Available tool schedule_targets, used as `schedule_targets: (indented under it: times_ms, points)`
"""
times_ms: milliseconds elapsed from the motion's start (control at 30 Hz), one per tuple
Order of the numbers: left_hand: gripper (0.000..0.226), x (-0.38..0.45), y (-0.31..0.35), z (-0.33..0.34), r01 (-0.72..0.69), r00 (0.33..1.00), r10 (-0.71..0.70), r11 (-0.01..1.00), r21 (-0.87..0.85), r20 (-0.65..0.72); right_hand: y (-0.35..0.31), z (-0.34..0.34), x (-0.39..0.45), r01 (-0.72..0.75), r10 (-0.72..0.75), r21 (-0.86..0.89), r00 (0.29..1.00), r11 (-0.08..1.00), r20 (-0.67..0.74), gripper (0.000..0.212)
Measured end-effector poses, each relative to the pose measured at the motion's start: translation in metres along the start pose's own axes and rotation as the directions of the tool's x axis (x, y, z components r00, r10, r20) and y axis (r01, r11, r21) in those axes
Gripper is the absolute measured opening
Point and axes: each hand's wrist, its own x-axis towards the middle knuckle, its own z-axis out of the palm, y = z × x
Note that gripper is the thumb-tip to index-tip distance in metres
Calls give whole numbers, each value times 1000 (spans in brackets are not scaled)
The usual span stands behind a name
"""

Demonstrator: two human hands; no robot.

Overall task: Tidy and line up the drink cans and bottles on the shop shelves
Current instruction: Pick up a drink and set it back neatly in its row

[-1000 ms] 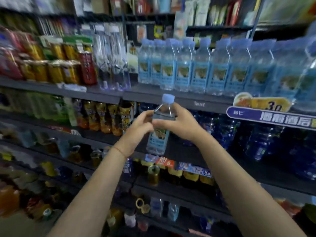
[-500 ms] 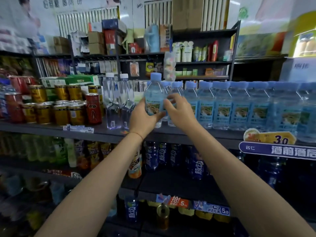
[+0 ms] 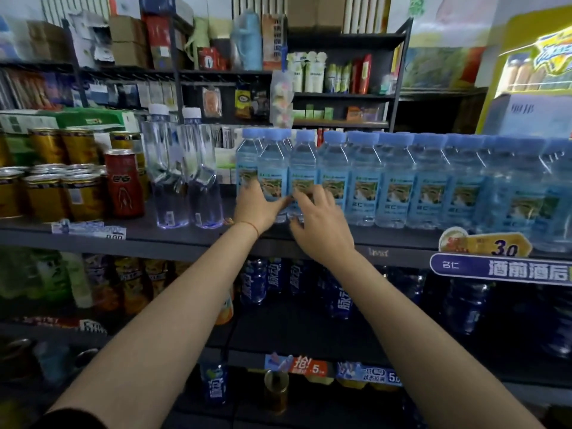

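The left hand (image 3: 258,205) is spread against the lower labels of the leftmost blue water bottles (image 3: 272,178) – nothing is gripped. The right hand (image 3: 322,224) is laid beside it, fingers loosely splayed on the same row. The bottles are stood upright along the shelf (image 3: 185,236), right of two clear bottles (image 3: 185,171) and a red can (image 3: 123,184).

The dark shelf (image 3: 185,239) carries gold cans (image 3: 46,196), a red can (image 3: 123,184), two clear bottles (image 3: 185,181) and a row of blue-capped water bottles (image 3: 396,184).
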Motion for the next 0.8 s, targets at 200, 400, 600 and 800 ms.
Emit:
schedule_targets:
  times_ms: [200, 400, 600, 800]
  points:
    - [39, 7, -13, -1, -4, 996, 0, 999, 48, 89, 1, 2, 0, 25, -25, -7, 999, 1000, -23, 48]
    - [49, 5, -12, 5, -10, 1000, 6, 987, 159, 28, -1, 1, -2, 33, -34, -16, 999, 999, -30, 49]
    - [42, -15, -2, 1, 20, 1000, -18, 983, 181, -12, 1, 1, -5, 50, -47, 39, 996, 998, -73, 45]
    - [14, -109, -13, -11, -193, 927, 224, 972, 131, -300, -15, 13, -54, 282, -207, 103, 868, 954, -452, 13]
